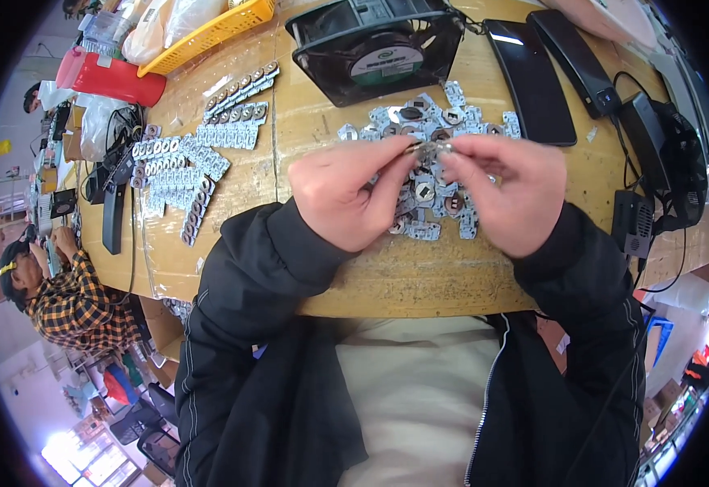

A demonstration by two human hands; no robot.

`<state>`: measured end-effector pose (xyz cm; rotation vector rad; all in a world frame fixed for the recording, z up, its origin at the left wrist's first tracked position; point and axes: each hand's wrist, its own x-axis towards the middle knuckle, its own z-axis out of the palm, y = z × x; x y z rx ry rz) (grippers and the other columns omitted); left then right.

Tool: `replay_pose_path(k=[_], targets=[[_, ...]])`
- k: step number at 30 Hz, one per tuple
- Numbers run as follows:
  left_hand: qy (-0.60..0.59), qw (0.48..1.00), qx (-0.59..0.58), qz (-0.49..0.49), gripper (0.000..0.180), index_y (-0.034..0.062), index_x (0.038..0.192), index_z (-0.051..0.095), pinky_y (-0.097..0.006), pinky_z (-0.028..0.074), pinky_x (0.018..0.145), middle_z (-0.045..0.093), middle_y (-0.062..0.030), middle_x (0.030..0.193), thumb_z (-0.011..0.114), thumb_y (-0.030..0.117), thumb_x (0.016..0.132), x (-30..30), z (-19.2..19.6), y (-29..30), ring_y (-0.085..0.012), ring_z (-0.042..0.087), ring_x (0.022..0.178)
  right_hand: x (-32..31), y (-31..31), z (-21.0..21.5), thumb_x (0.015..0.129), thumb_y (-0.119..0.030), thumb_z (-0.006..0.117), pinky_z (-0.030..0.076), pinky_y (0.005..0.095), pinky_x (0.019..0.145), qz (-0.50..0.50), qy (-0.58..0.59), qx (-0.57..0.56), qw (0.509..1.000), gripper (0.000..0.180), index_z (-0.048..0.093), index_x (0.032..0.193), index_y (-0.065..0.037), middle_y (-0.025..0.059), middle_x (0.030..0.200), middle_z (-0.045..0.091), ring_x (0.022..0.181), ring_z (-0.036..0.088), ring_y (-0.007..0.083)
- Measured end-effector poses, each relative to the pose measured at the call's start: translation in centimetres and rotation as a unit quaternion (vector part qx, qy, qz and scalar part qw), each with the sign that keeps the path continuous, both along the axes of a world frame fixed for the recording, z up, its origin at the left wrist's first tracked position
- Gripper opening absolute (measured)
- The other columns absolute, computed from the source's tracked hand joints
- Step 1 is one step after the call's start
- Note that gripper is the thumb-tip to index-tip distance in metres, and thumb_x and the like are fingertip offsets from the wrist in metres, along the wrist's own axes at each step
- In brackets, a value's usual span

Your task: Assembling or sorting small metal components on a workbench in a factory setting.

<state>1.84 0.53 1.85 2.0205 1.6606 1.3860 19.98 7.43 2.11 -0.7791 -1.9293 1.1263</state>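
White circuit boards (pixel 424 192); black fan (pixel 375 36) bears printed label (pixel 387 62).

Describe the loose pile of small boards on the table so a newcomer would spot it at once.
On the brown table, find the black fan near the top. Just below it in the view lies the loose pile, partly hidden by the left hand and right hand. Its pieces are jumbled at mixed angles, unlike the boards farther left, lined up in rows.
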Motion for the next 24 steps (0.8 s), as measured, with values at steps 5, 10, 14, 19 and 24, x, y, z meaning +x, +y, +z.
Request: replay_pose_path(k=[5,10,14,19,24], targets=[[0.091,0.990,0.099,-0.049,0.025,-0.0004,0.096,0.069,-0.031,0.053,0.057,0.067,-0.0137,0.074,0.069,-0.007,0.072,-1.1,-1.0,0.7,-0.0253,0.067,0.064,0.0,2.4,-0.6,0.085,0.002,0.064,0.054,0.0234,0.063,0.066,0.079,-0.308,0.946,0.017,0.064,0.101,0.009,0.0129,0.083,0.068,0.070,0.067,0.0148],[0.128,0.982,0.124,-0.065,0.026,-0.0004,0.096,0.069,-0.030,0.053,0.058,0.067,-0.0131,0.074,0.070,-0.009,0.071,-1.0,-1.1,0.7,-0.0254,0.067,0.064,0.2,2.5,-0.9,0.085,0.001,0.065,0.054,0.0231,0.062,0.085,0.048,-0.312,0.945,0.018,0.064,0.101,0.009,0.0130,0.082,0.068,0.068,0.066,0.0140],[0.118,0.988,0.090,-0.050,0.029,-0.0014,0.097,0.067,-0.032,0.053,0.057,0.067,-0.0135,0.076,0.067,-0.009,0.069,-1.0,-0.8,0.4,-0.0263,0.067,0.066,0.2,2.6,-0.7,0.085,0.000,0.066,0.054,0.0228,0.061,0.091,0.044,-0.314,0.944,0.018,0.064,0.100,0.009,0.0127,0.082,0.068,0.068,0.066,0.0136],[0.113,0.986,0.100,-0.069,0.030,-0.0021,0.097,0.066,-0.033,0.052,0.056,0.066,-0.0132,0.076,0.065,-0.009,0.068,-1.2,-1.1,0.6,-0.0270,0.066,0.065,0.1,2.7,-0.6,0.085,0.000,0.066,0.053,0.0225,0.061,0.094,0.049,-0.312,0.944,0.018,0.065,0.100,0.008,0.0127,0.082,0.068,0.067,0.066,0.0132],[0.100,0.982,0.104,-0.125,0.027,-0.0019,0.096,0.068,-0.031,0.053,0.056,0.066,-0.0144,0.072,0.069,-0.011,0.070,-0.7,-0.9,0.6,-0.0262,0.067,0.062,0.1,2.8,-0.6,0.085,0.000,0.066,0.053,0.0221,0.060,0.048,0.105,-0.332,0.936,0.015,0.065,0.098,0.007,0.0123,0.080,0.068,0.066,0.065,0.0129]])
